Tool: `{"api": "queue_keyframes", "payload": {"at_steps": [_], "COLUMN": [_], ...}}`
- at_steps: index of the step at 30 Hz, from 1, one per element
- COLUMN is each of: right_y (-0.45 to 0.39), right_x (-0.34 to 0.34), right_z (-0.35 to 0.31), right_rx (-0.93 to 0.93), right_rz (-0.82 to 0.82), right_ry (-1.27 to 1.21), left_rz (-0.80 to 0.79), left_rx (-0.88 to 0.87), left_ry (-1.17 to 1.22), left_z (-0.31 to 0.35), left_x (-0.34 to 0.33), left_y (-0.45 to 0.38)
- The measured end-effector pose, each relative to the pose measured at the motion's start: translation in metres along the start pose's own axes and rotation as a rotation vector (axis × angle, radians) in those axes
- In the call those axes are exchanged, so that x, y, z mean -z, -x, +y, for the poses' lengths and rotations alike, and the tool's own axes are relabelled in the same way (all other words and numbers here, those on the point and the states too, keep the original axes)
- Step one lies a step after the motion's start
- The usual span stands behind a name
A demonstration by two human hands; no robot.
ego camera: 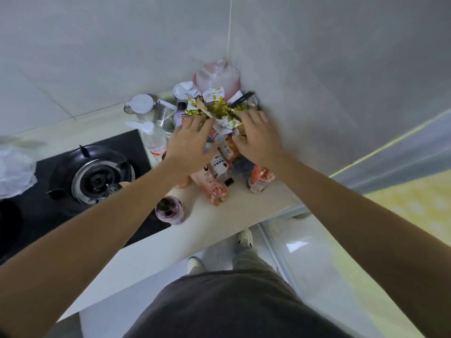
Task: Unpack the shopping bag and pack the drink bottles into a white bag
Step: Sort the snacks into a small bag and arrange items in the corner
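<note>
Both hands up at frame middle: left hand [192, 137] and right hand [256, 135], fingers spread flat on the gold bag [219, 111]. Bottles [220, 167] lying just below, long ways toward frame bottom, on the bench [268, 203]. Right nearer.

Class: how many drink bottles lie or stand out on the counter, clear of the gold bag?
4 at least: purple bottle by the stove, pink bottle, dark-capped white-label bottle, and red bottle on the right. The hands may hide more.
</note>
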State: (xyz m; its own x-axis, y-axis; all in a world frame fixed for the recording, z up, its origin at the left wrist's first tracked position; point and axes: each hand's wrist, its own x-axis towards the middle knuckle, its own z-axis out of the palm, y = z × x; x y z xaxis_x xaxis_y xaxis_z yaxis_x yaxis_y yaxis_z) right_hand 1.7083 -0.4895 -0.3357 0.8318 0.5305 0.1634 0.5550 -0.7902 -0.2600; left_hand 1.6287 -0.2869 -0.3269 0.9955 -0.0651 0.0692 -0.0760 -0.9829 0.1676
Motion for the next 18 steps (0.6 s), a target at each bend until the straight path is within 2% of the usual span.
{"api": "queue_keyframes", "payload": {"at_steps": [7, 13, 18], "right_y": [-0.082, -0.114, -0.119], "right_x": [-0.012, -0.03, -0.047], "right_z": [0.04, 0.06, 0.071], "right_rx": [0.031, 0.122, 0.141], "right_rz": [-0.086, -0.189, -0.134], "right_ry": [0.004, 0.078, 0.102], "left_rz": [-0.094, -0.196, -0.199], "left_rx": [0.038, 0.078, 0.103], "left_ry": [-0.153, -0.238, -0.307], "left_z": [0.0, -0.006, 0.0], "left_x": [-0.03, -0.055, -0.063], "left_y": [-0.088, -0.113, -0.117]}}
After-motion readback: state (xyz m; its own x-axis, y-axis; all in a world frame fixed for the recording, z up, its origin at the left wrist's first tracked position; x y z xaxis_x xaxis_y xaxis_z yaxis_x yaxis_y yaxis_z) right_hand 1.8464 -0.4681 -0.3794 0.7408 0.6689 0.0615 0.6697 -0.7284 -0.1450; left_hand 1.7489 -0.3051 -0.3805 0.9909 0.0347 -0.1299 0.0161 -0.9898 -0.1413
